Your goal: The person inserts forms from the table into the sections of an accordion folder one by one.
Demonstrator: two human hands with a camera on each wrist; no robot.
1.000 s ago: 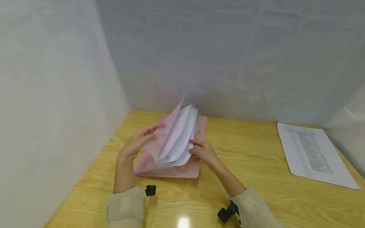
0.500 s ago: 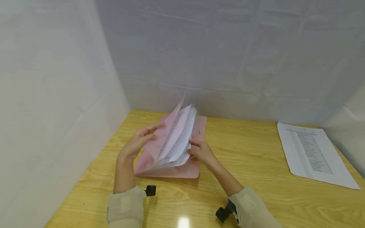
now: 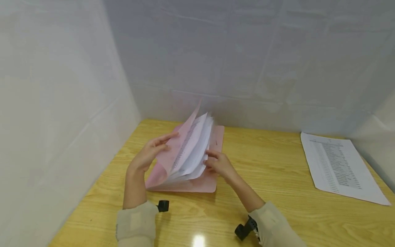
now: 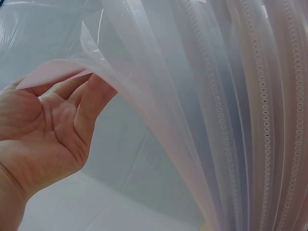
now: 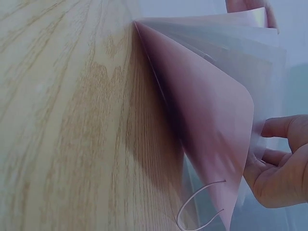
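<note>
**Pink folder (image 3: 182, 142), long axis running away from us**

Leftmost, we see the left hand (image 3: 148, 154) pinching the raised cover (image 3: 172, 156). The folder stands fanned on the table (image 3: 262, 154) between both hands. The right hand (image 3: 220, 166) pinches the pages (image 3: 194, 156) by their free edge — and is nearer the loose printed sheet (image 3: 339, 164), well apart rightward.

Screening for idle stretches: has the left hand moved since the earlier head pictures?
No; the left hand sits in the same place against the table's back left corner, with no visible shift.
</note>
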